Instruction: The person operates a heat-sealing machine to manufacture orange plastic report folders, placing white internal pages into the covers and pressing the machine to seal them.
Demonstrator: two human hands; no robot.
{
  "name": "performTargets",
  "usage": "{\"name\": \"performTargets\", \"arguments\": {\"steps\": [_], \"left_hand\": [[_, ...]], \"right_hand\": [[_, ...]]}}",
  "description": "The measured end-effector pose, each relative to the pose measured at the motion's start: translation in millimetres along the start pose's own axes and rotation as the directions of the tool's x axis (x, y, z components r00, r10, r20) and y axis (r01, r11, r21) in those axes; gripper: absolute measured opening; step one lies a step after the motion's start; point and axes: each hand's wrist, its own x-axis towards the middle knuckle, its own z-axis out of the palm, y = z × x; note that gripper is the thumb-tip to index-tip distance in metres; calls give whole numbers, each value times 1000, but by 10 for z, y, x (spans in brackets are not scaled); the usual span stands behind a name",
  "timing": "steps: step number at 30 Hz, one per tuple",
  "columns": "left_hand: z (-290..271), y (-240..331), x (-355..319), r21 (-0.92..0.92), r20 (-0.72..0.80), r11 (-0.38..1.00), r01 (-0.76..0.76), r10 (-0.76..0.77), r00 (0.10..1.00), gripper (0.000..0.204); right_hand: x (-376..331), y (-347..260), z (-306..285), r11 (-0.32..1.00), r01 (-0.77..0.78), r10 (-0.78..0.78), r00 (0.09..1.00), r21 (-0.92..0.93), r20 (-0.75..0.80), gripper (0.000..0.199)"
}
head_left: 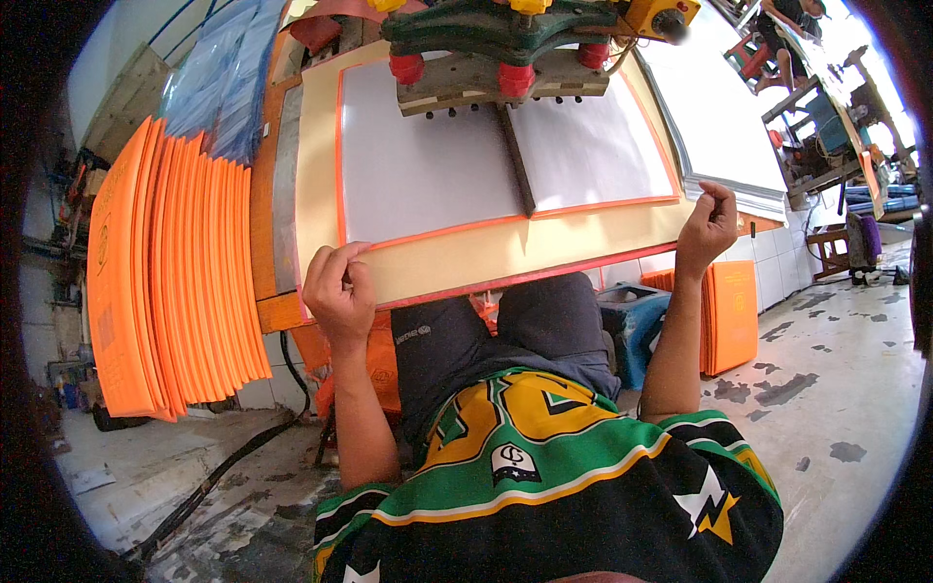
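Note:
An open cover [428, 165], pale inside with a thin orange border, lies flat on a cream board [428, 277] in front of me. A dark bar [515, 160] runs down its middle, under the press head [515, 78]. At the cover's near left corner my left hand [340, 291] is closed, its fingertips on the orange edge. My right hand [709, 223] is closed beside the near right corner, close to a stack of white sheets [729, 146]. Whether anything is between its fingers cannot be made out.
A tall row of orange covers [185, 272] stands at the left, with blue plastic-like sheets [219, 78] behind. More orange covers [729, 316] stand on the floor at right, near a blue container [632, 325]. Another person [792, 39] is at the far right.

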Motion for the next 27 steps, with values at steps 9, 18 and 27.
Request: {"name": "performTargets", "arguments": {"steps": [9,18,27], "left_hand": [[-8,3,-1,17,6,1000,2,-2,1000,23],[-14,11,5,19,6,1000,-9,9,1000,23],[-17,16,6,13,12,1000,-2,2,1000,23]], "right_hand": [[0,1,0,1000,1,-1,1000,10,1,18],[3,24,-1,1000,20,-20,1000,-2,-1,19],[2,62,-3,999,37,-37,999,-7,3,17]]}}
